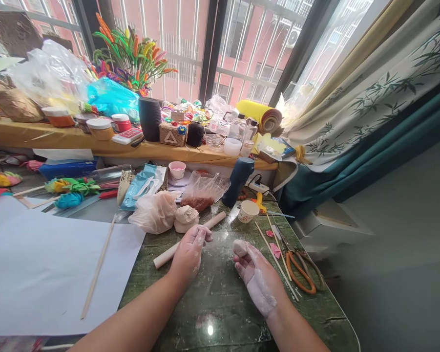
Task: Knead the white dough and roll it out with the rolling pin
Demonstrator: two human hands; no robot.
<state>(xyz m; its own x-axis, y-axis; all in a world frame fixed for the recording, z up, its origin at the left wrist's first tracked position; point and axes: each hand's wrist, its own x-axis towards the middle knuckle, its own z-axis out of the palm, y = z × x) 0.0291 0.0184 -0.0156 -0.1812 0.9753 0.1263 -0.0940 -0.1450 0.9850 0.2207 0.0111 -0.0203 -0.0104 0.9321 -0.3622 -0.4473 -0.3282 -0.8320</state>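
A small pale lump of clay [240, 248] sits in my right hand [260, 281], between the thumb and curled fingers. White residue coats that palm and wrist. My left hand [190, 252] is closed, its whitened fingertips pressed together; whatever they may hold is hidden. Behind the left hand a wooden rolling pin [166, 256] lies slantwise on the green table, its middle covered by the hand. A larger mass of pale clay [186, 218] rests just beyond, beside a crumpled plastic bag [156, 212]. White smears mark the clear sheet [220, 293] under my hands.
Scissors [300, 274], thin sticks [278, 259] and a paper cup [248, 211] are to the right. Farther back stand a dark blue bottle [238, 181] and a bag of brown material [198, 200]. White paper [51, 269] covers the left side. Craft supplies crowd the windowsill [132, 151].
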